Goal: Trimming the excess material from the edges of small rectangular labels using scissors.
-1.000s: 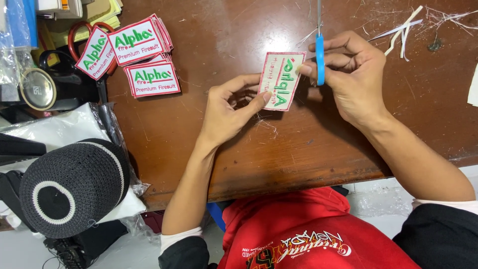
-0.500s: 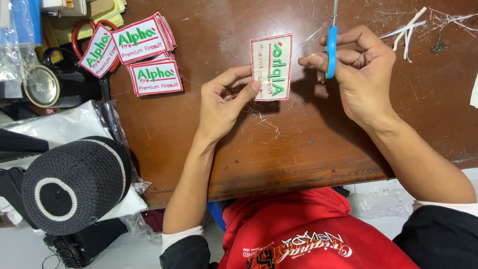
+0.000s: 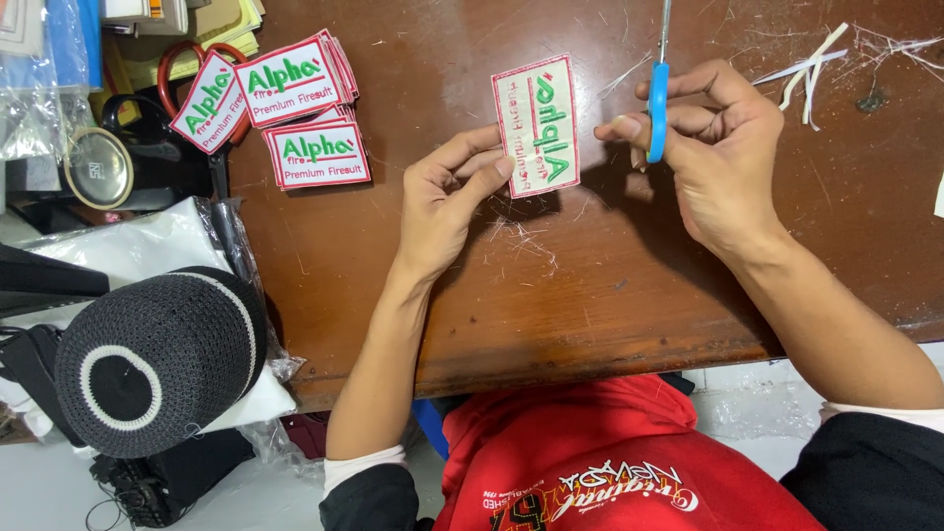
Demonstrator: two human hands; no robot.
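My left hand [image 3: 447, 202] pinches the lower left corner of a white embroidered patch [image 3: 537, 124] with a red border and green lettering, holding it just above the brown wooden table [image 3: 590, 285]. My right hand [image 3: 713, 152] grips blue-handled scissors [image 3: 658, 93], blades pointing up and away, a little to the right of the patch and apart from it. Loose thread bits lie on the table under the patch.
A pile of similar patches [image 3: 285, 108] lies at the upper left, next to red-handled scissors [image 3: 182, 79]. White trimmed strips [image 3: 816, 64] lie at the upper right. A black knitted cap [image 3: 157, 359] rests on plastic bags at the left, off the table edge.
My left hand has lifted the patch up and slightly left. My right hand with the scissors has drawn away from the patch's right edge to the right.
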